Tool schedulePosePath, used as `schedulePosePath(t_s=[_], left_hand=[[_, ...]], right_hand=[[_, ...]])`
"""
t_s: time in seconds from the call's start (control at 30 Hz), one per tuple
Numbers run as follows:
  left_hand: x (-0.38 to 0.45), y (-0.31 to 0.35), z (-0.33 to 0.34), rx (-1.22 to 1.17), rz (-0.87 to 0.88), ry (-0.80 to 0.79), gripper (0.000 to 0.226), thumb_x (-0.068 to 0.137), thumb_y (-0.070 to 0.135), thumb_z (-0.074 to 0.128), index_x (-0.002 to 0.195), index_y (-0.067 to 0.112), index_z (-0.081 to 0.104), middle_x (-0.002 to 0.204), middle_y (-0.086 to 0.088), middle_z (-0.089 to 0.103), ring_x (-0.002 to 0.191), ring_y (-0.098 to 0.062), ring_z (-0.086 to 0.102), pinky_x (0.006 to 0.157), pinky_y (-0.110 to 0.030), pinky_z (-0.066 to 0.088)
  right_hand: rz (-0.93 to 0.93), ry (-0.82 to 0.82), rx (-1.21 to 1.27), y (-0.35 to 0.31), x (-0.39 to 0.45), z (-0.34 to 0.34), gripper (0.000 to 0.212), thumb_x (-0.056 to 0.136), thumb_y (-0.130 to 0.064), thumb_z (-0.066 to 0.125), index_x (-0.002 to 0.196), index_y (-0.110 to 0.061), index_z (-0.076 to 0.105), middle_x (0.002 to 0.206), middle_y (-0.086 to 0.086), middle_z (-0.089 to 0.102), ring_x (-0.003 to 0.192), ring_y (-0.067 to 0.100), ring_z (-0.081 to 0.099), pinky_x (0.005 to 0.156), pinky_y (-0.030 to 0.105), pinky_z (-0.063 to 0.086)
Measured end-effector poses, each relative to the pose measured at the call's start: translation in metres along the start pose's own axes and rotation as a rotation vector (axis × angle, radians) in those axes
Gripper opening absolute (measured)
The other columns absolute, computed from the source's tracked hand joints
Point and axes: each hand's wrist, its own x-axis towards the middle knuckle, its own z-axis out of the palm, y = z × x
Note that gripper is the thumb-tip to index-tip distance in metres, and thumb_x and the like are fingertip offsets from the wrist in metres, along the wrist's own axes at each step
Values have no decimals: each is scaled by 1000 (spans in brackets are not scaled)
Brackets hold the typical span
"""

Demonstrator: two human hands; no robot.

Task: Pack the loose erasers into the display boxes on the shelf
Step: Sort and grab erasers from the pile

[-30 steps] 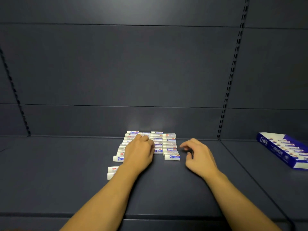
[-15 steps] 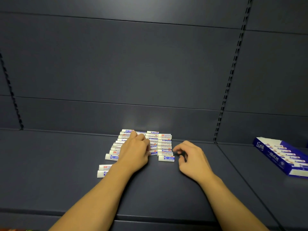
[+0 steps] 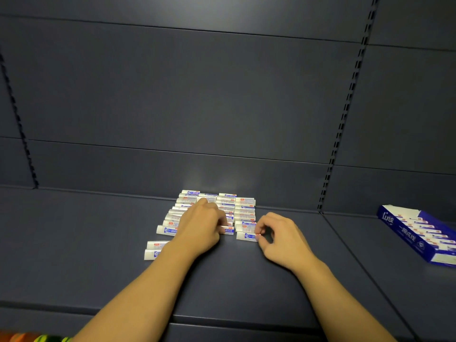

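Shelving (image 3: 123,243) in dark grey carries everything you are working with, and its back edge is where the loose erasers (image 3: 243,208) lie, packed in rows near the middle. Off toward the right edge sits the display box (image 3: 417,233), blue and white, lying open with a row of erasers already showing inside, well apart from the loose ones.

Your left hand (image 3: 199,227) rests across the middle rows with its fingers curled down over them; whether it grips a particular eraser or only steadies the group you cannot tell from this angle. Your right hand (image 3: 281,236) is at the front right corner of the group, thumb and forefinger narrowed to a pinch at the end of the front eraser (image 3: 245,236). Two more erasers (image 3: 154,249) lie apart at the front left, partly under your left forearm.

You look to be at the picking-up step. Next you need a firm hold on that front eraser, a lift clear of its neighbours, then a carry right to the box, turned to match the row inside.
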Motion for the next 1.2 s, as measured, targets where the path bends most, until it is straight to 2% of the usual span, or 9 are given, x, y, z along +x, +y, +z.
schedulePosePath(t_s=[0.17,0.23,0.37,0.47,0.6,0.77,0.83,1.0,1.2], left_hand=[[0,0,0,-50,-55,-25,18,90,22,67,104,33,69,101,2,55,103,-18,55,76,-30,45],[0,0,-1,-46,-37,-28,21,90,24,68,109,34,70,103,3,59,107,-18,53,80,-31,48],[-3,1,-1,-4,16,-56,22,93,27,66,113,34,73,105,7,68,110,-18,48,79,-31,46],[-8,5,-5,12,36,-58,21,92,33,66,110,37,74,98,4,64,103,-22,51,73,-30,38],[-12,16,-17,94,90,-96,19,90,31,68,107,31,76,91,-1,52,99,-27,55,69,-30,33],[-10,23,-32,167,62,-177,18,85,13,61,95,18,75,96,-7,57,100,-30,59,68,-31,38],[-4,26,-42,180,49,-175,20,82,9,58,91,16,73,95,-8,58,100,-33,62,68,-32,41],[28,44,-75,132,65,-116,30,83,15,64,106,29,77,112,-4,69,102,-29,67,77,-33,51],[61,83,-81,-23,95,-91,19,85,17,70,99,28,78,104,0,71,91,-26,68,71,-33,53]], right_hand=[[-7,-19,11,-1,-3,1,19,78,-15,70,84,-30,60,84,-16,57,77,-4,55,59,8,33],[-19,-28,5,-3,-3,1,19,79,-19,72,87,-31,59,85,-17,57,78,-4,55,61,9,35],[-17,-53,-37,-9,-5,1,17,83,-34,73,88,-30,58,86,-17,56,82,4,56,69,19,47],[6,-84,-33,-14,-6,-4,18,83,-31,74,86,-29,57,85,-14,57,79,6,56,70,24,48],[76,-225,-131,-25,-2,-20,13,83,-25,74,90,-27,63,86,-12,58,80,9,56,77,33,52],[146,-334,-337,-43,-5,-42,8,84,-24,69,92,-24,70,91,-10,61,89,17,60,75,30,49],[189,-336,-407,-50,-7,-52,13,82,-21,65,92,-24,73,96,-6,65,90,20,63,75,31,51],[301,-242,-518,-61,-6,-86,19,83,-20,64,98,-26,73,107,2,65,96,26,65,77,33,52],[486,-153,-643,-65,-17,-130,22,83,-18,62,104,-18,71,102,6,62,86,28,62,71,32,48]])
